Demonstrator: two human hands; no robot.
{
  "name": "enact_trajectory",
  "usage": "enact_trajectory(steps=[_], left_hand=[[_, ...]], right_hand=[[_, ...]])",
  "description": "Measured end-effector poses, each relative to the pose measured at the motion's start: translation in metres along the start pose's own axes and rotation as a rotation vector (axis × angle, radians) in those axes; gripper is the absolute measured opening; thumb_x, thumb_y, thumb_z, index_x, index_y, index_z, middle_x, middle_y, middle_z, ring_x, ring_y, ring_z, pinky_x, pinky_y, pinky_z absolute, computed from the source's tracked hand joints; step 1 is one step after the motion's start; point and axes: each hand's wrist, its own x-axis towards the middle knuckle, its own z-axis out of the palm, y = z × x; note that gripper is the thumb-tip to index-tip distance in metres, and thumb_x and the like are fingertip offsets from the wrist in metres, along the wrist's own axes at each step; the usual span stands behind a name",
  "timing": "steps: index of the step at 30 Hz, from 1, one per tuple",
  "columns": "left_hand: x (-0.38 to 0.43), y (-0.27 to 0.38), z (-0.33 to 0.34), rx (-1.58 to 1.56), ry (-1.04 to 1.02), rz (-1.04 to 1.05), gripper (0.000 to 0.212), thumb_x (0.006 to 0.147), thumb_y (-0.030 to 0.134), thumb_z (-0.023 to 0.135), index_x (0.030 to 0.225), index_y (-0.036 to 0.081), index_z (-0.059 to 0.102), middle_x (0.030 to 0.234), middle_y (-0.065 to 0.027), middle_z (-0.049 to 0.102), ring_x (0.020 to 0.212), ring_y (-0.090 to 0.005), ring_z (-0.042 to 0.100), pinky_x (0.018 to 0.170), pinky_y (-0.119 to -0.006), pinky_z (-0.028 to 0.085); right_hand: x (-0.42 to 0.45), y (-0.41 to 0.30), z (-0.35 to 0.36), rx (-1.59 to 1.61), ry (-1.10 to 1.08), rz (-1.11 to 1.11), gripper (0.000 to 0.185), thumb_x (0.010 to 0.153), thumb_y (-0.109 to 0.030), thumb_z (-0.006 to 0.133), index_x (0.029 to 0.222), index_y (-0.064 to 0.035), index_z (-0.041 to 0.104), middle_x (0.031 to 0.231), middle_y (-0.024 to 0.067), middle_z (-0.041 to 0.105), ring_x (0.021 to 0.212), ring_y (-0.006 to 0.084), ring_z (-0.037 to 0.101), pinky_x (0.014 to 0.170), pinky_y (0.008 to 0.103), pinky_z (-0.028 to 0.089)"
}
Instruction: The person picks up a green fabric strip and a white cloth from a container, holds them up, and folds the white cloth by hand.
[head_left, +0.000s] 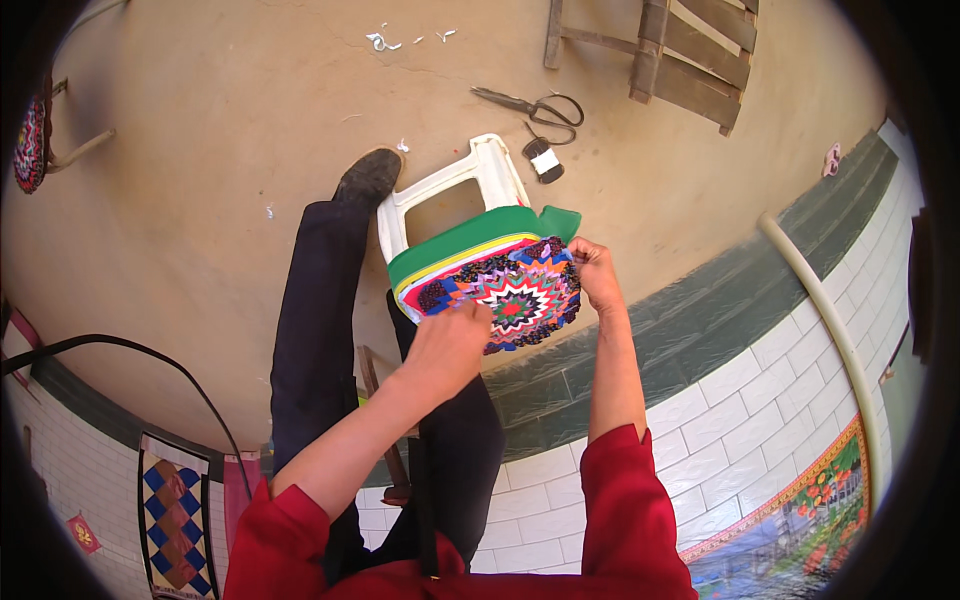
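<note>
A round patchwork cover (514, 307) with zigzag rings in many colours lies over one end of a white plastic stool (391, 225). Stacked along its far side are green (465, 234), yellow and red fabric layers. My left hand (451, 346) rests on the near left part of the patchwork with curled fingers. Whether anything is between those fingertips is hidden. At the right edge of the patchwork, my right hand (596, 274) pinches the rim between thumb and fingers. A loose green flap (560, 222) sticks out just beyond it.
Black-handled scissors (531, 109) and a dark card wound with white thread (544, 160) lie on the floor beyond the stool. White scraps (382, 42) are scattered farther off. A wooden slatted chair (675, 56) stands at upper right. A tiled wall (720, 427) runs along the right.
</note>
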Motion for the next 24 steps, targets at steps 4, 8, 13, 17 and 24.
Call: enact_trajectory(steps=[4,8,13,17,24], left_hand=[[0.011,-0.007,-0.023,-0.068,0.264,-0.215,0.013,0.079,0.002,0.056,0.091,0.000,0.052,0.092,-0.0178,0.055,0.079,-0.0398,0.058,0.065,-0.047,0.048],[0.009,-0.015,-0.015,0.037,0.286,-0.197,0.021,0.077,0.000,0.058,0.097,-0.002,0.053,0.104,-0.0178,0.054,0.093,-0.0365,0.055,0.073,-0.045,0.048],[0.010,-0.012,-0.007,0.114,0.255,-0.164,0.029,0.075,0.000,0.060,0.103,-0.004,0.053,0.115,-0.0174,0.052,0.102,-0.0347,0.052,0.083,-0.043,0.047],[0.013,-0.011,-0.006,0.100,0.250,-0.136,0.029,0.077,0.001,0.059,0.105,-0.005,0.053,0.118,-0.0183,0.050,0.105,-0.0355,0.051,0.087,-0.043,0.045],[0.016,0.004,-0.004,0.064,0.246,0.108,0.043,0.078,-0.003,0.056,0.120,-0.006,0.048,0.133,-0.0198,0.042,0.122,-0.0354,0.042,0.100,-0.041,0.037]], right_hand=[[-0.001,-0.006,0.002,0.016,0.003,0.032,0.023,0.072,0.017,0.045,0.075,-0.0015,0.059,0.069,-0.0049,0.056,0.062,0.0008,0.047,0.055,0.0168,0.036],[-0.003,-0.011,0.005,0.017,-0.010,0.016,0.024,0.072,0.018,0.045,0.075,-0.0015,0.059,0.069,-0.0046,0.057,0.063,0.0009,0.047,0.055,0.0171,0.036],[0.002,0.009,-0.003,0.021,0.008,-0.023,0.023,0.072,0.017,0.045,0.075,-0.0011,0.058,0.067,-0.0066,0.051,0.060,0.0006,0.042,0.053,0.0174,0.033],[0.001,0.009,0.002,0.058,0.036,-0.003,0.022,0.072,0.017,0.045,0.074,-0.0013,0.056,0.065,-0.0082,0.045,0.059,0.0001,0.037,0.052,0.0179,0.029],[-0.001,0.012,0.003,0.076,0.051,-0.002,0.022,0.072,0.018,0.045,0.073,-0.0018,0.055,0.065,-0.0087,0.042,0.058,-0.0003,0.036,0.051,0.0178,0.028]])
